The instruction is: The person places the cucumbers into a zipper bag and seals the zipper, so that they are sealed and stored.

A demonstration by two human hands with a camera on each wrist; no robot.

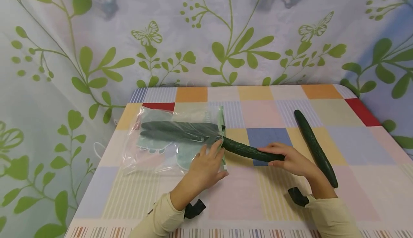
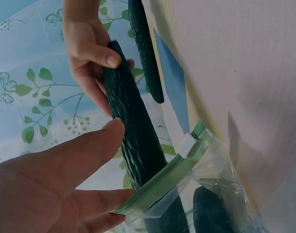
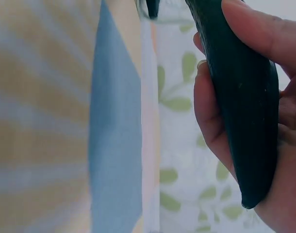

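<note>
Sliding cucumber [image 1: 248,150] into bag [image 1: 167,141] near table's [image 1: 355,137] left edge: right hand [image 1: 292,159] grasping its tail, left hand [image 1: 206,166] pinching bag's mouth. Next probably pushing it fully inside; spare cucumber [image 1: 314,146] lying toward right edge.

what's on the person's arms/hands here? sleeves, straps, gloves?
Both hands, left hand and right hand, are bare: no gloves, and no rings or watch visible. Long cream sleeves end at the wrists. A black strap sits at the left wrist and another black strap at the right. No cables or markings visible.
</note>
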